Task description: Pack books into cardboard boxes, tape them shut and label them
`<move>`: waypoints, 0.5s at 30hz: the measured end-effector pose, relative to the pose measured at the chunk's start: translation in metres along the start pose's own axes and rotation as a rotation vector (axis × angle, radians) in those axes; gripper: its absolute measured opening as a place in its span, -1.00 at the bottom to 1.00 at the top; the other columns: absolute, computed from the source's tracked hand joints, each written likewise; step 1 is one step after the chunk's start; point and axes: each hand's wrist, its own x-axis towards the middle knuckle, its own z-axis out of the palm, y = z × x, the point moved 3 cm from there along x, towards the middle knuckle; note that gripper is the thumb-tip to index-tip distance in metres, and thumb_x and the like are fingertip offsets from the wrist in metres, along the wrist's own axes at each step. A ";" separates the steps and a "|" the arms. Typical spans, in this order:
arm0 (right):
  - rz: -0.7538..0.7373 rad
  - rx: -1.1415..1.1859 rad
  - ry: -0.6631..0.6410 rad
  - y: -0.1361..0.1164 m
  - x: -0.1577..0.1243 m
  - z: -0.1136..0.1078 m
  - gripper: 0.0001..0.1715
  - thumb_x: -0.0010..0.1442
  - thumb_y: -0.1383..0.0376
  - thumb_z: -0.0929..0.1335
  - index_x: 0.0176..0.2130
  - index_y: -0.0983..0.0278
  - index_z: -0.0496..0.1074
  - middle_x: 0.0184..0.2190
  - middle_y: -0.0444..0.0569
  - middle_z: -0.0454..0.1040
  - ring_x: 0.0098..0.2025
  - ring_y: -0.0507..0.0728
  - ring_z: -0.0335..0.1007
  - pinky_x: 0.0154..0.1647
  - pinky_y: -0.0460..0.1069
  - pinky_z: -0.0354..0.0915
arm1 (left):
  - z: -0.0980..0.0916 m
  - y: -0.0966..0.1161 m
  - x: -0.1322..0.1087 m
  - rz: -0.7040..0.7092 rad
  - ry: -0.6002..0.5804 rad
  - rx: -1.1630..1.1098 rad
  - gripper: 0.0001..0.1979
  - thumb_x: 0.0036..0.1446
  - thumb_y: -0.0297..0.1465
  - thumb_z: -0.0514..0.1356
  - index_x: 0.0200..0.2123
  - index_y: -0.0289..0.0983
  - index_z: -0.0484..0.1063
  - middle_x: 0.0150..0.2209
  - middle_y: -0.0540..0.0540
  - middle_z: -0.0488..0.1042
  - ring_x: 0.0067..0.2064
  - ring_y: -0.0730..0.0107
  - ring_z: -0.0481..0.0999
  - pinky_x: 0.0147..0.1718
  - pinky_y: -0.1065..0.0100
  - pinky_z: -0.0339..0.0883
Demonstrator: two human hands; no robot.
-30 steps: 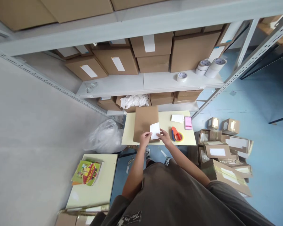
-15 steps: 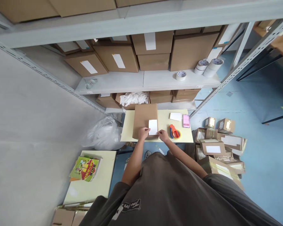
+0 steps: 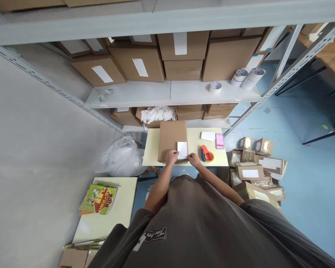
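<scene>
A closed brown cardboard box (image 3: pixel 171 134) rests on the pale yellow table (image 3: pixel 150 150) before me. Over its near right part lies a blank white label (image 3: pixel 182 149). My left hand (image 3: pixel 171 156) pinches the label's lower left edge, with fingers closed. At the lower right corner, my right hand (image 3: pixel 194 159) pinches the label between thumb and finger. Whether the label is stuck down cannot be seen. Right of my right hand sits a red and blue tape dispenser (image 3: pixel 206 153) with a yellow roll. A white paper stack (image 3: pixel 208 136) and a pink phone-like item (image 3: pixel 219 141) lie behind it.
A grey metal shelf (image 3: pixel 145 93) holds cartons and white tape rolls (image 3: pixel 248 78). Several small parcels (image 3: pixel 251 173) are piled on the floor at right. A clear plastic bag (image 3: pixel 121 156) stands left. Green booklets (image 3: pixel 99 199) lie on a side table (image 3: pixel 123 208).
The view has shifted slightly. Both hands stay on the label at the box's near right part, with hardly any movement.
</scene>
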 end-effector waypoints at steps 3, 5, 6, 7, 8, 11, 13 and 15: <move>0.002 0.000 0.002 0.001 0.003 -0.002 -0.79 0.24 0.30 0.45 -0.45 0.23 0.54 -0.48 -0.04 0.58 -0.34 0.12 0.48 -0.29 -0.06 0.23 | 0.000 0.002 -0.001 0.003 0.014 0.012 -0.75 0.31 -0.21 0.29 -0.16 -0.15 0.77 -0.12 -0.19 0.74 -0.10 0.15 0.67 -0.17 0.33 0.34; 0.007 0.003 0.001 0.002 0.004 -0.003 -0.80 0.22 0.31 0.46 -0.46 0.22 0.54 -0.50 -0.06 0.57 -0.37 0.11 0.47 -0.31 -0.06 0.23 | 0.001 0.003 -0.002 0.008 0.015 0.023 -0.75 0.30 -0.20 0.29 -0.16 -0.15 0.77 -0.11 -0.19 0.74 -0.09 0.14 0.66 -0.16 0.33 0.35; 0.009 0.004 0.001 0.002 0.004 -0.003 -0.79 0.21 0.31 0.46 -0.47 0.22 0.53 -0.52 -0.06 0.57 -0.38 0.11 0.47 -0.32 -0.07 0.23 | 0.001 0.004 -0.003 0.011 0.015 0.029 -0.75 0.31 -0.20 0.29 -0.16 -0.15 0.77 -0.11 -0.18 0.74 -0.09 0.14 0.66 -0.16 0.33 0.35; 0.012 0.006 0.001 0.003 0.004 -0.003 -0.79 0.20 0.31 0.47 -0.48 0.22 0.53 -0.53 -0.07 0.56 -0.38 0.11 0.47 -0.32 -0.07 0.23 | 0.001 0.004 -0.003 0.013 0.016 0.035 -0.74 0.31 -0.20 0.28 -0.16 -0.15 0.77 -0.10 -0.19 0.74 -0.08 0.14 0.66 -0.16 0.32 0.34; 0.013 0.008 0.000 0.003 0.004 -0.002 -0.78 0.20 0.31 0.47 -0.49 0.22 0.52 -0.53 -0.07 0.56 -0.39 0.12 0.47 -0.32 -0.07 0.23 | 0.001 0.004 -0.004 0.015 0.019 0.040 -0.74 0.32 -0.21 0.27 -0.16 -0.15 0.77 -0.09 -0.19 0.74 -0.07 0.13 0.66 -0.16 0.32 0.34; 0.013 0.012 0.001 0.004 0.003 -0.001 -0.76 0.20 0.30 0.47 -0.51 0.22 0.51 -0.54 -0.05 0.55 -0.39 0.13 0.48 -0.31 -0.06 0.24 | 0.001 0.005 -0.004 0.016 0.032 0.057 -0.73 0.32 -0.21 0.26 -0.15 -0.16 0.77 -0.07 -0.20 0.73 -0.06 0.13 0.66 -0.16 0.32 0.34; 0.013 0.013 0.002 0.004 0.003 -0.001 -0.76 0.20 0.30 0.46 -0.51 0.22 0.51 -0.55 -0.05 0.54 -0.40 0.13 0.47 -0.31 -0.05 0.24 | 0.001 0.006 -0.005 0.012 0.035 0.062 -0.73 0.31 -0.21 0.26 -0.14 -0.14 0.77 -0.06 -0.18 0.73 -0.06 0.15 0.65 -0.15 0.33 0.34; 0.013 0.013 0.006 0.003 0.003 -0.001 -0.77 0.19 0.30 0.46 -0.51 0.22 0.51 -0.55 -0.06 0.53 -0.41 0.12 0.46 -0.33 -0.05 0.22 | 0.001 0.006 -0.006 0.005 0.032 0.065 -0.73 0.31 -0.21 0.26 -0.13 -0.13 0.77 -0.07 -0.18 0.73 -0.06 0.16 0.65 -0.15 0.34 0.34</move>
